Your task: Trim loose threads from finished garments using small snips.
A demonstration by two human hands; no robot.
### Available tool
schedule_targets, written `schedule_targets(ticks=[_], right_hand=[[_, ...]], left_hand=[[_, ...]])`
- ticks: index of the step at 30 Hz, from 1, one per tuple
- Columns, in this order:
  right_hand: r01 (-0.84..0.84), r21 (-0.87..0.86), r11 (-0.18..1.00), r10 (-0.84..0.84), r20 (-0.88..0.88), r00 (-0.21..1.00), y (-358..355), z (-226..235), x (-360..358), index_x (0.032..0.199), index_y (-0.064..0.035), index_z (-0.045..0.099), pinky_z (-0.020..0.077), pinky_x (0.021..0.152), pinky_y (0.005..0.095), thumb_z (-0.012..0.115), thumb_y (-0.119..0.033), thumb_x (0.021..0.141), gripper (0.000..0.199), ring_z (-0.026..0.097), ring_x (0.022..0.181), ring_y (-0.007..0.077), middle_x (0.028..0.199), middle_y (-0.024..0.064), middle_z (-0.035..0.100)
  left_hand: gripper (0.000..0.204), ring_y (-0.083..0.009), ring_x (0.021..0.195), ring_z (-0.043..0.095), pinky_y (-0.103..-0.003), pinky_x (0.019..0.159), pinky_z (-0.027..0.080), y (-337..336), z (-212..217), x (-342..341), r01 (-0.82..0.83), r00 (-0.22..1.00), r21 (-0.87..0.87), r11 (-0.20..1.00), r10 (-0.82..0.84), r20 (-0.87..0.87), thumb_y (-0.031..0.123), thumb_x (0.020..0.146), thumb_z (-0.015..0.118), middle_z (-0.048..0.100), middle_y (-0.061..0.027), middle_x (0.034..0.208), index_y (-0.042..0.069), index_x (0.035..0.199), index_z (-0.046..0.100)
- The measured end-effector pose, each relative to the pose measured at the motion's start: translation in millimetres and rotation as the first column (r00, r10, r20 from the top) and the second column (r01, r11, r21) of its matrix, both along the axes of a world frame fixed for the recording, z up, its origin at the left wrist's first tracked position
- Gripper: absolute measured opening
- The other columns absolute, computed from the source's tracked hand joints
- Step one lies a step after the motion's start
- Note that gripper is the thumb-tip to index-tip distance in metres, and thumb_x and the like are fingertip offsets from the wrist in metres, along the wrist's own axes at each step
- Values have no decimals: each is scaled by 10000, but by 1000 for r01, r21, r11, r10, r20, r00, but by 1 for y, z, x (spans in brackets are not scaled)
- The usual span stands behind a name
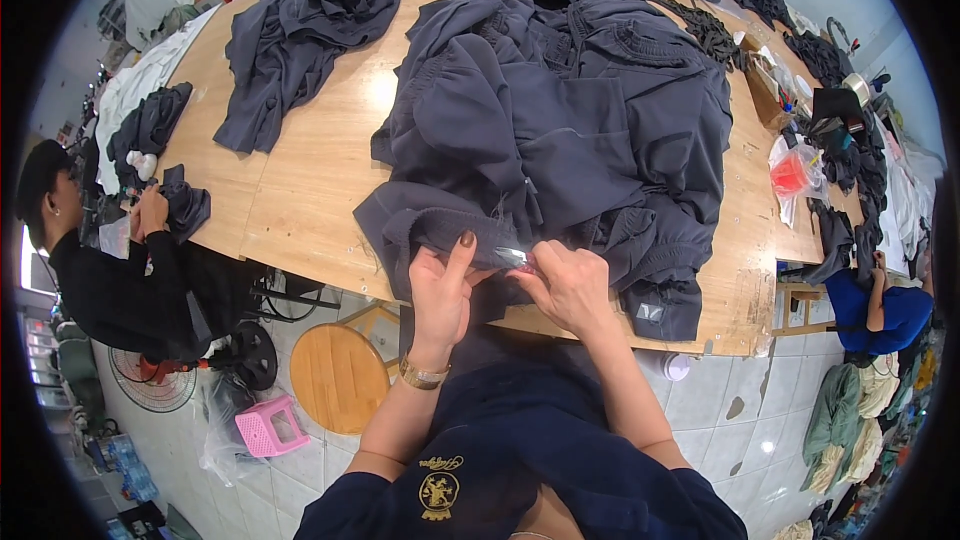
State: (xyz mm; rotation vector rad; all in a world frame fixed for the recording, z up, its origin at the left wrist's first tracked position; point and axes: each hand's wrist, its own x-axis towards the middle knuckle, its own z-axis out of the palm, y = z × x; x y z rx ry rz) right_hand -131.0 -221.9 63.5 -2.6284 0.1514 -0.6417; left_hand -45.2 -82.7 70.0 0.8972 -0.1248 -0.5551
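**Dark cloth at the table edge: thread trimming in hand**

Charcoal fabric first: pinching the ribbed hem (455, 230) of the dark garment (560, 140) at the near edge of the wooden table (310, 190), at six o'clock of the heap. Left hand (440, 290) clamping the hem, thumb raised on top. Right hand (570, 285) closing around a small metal snipper (512, 257), blades lying on the rib; open or meeting, cannot tell. Probably clipping loose threads along the hem, with much of the hem apparently still to check. Next calling for sliding the rib onward between the fingers, keeping it taut, nipping only thread, not knit. Lying at eleven o'clock, a second dark pile (295, 45); at nine, a co-worker's hands (150, 210) handling similar cloth.
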Motion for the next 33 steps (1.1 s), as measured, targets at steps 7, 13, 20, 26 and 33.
schedule_targets(ticks=[7, 13, 20, 26, 33], right_hand=[[-1, -22, 1000, 1, -2, 1000, 1, 0, 1, 728, -92, 520, 389, 500, 330, 659, -363, 760, 307, 521, 524, 245, 652, 47, 519], [-3, -19, 1000, 3, -13, 1000, 2, 2, 1, 725, -102, 520, 392, 493, 340, 665, -362, 753, 298, 525, 525, 251, 642, 48, 515], [4, 573, 820, -36, 45, 998, 6, -1, -1, 791, -25, 486, 386, 480, 297, 639, -276, 834, 298, 496, 509, 204, 593, 64, 516], [21, 661, 750, -75, 53, 996, 30, 8, 11, 852, -11, 531, 434, 487, 273, 684, -115, 767, 204, 554, 519, 148, 630, 80, 577], [-170, 664, 728, 106, 136, 985, 46, 6, 1, 863, -24, 555, 475, 490, 313, 670, -58, 718, 188, 618, 528, 243, 623, 113, 595]], left_hand=[[172, -167, 861, 625, -327, 749, 548, 0, -3, 0, -5, 999, 3, 1000, 5, 45, 97, 901, 567, 623, -87, 989, 4, 1042, 537], [183, -162, 860, 622, -316, 755, 543, -1, -5, -2, -25, 997, 22, 999, 23, 78, 96, 899, 573, 622, -88, 983, -5, 1046, 534], [177, -174, 884, 634, -327, 756, 555, -1, -9, -2, -26, 995, 55, 998, 21, 94, 110, 926, 523, 624, -83, 1015, 23, 1080, 529], [172, -169, 833, 632, -314, 719, 551, -1, -5, -7, -7, 999, 23, 1000, 6, 32, 91, 927, 513, 618, -79, 993, 40, 1090, 504], [260, -154, 849, 610, -289, 758, 533, 4, 6, -1, 108, 977, 31, 994, -101, -187, -4, 854, 582, 568, -85, 1010, 14, 1079, 455]])
